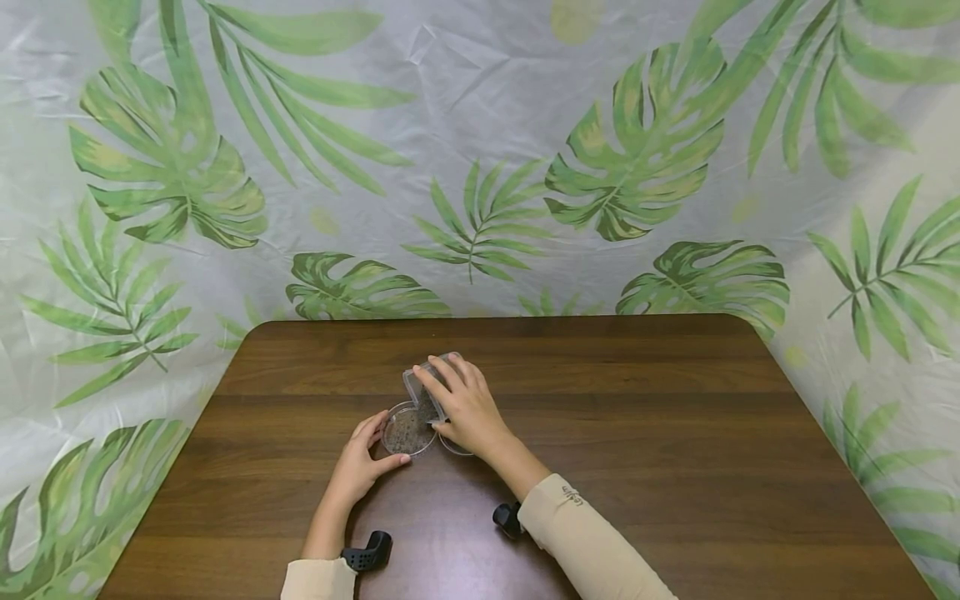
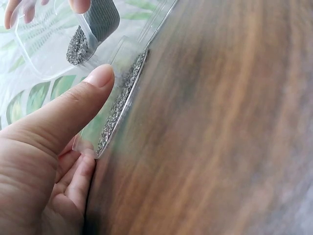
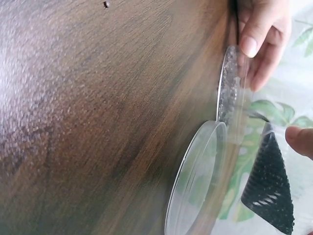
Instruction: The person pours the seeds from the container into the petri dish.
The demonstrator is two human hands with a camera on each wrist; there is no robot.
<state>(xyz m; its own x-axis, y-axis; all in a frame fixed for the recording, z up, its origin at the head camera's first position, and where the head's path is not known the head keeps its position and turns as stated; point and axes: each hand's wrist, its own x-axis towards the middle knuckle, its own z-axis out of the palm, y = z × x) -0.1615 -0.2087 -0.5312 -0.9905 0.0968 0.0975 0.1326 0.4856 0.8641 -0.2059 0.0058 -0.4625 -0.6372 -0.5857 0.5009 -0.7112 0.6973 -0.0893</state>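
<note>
Dark gritty soil covers the floor of a round clear petri dish [image 1: 407, 432] on the table. My left hand [image 1: 356, 468] holds this dish at its left side, thumb near the front rim and fingers along the back. In my right hand [image 1: 472, 414] is a clear plastic box [image 2: 46, 41], gripped from above and tilted over the dish. Dark grains [image 2: 78, 48] are heaped in the box's low corner, close above the dish. Beside the filled dish lies a second clear round dish or lid [image 3: 193, 178], partly hidden under my right hand in the head view.
The brown wooden table [image 1: 637, 467] ends at a leaf-patterned cloth [image 1: 480, 125] hanging behind and at both sides. A small dark crumb [image 3: 106, 5] lies on the wood. Black wrist devices [image 1: 367, 552] sit at both cuffs.
</note>
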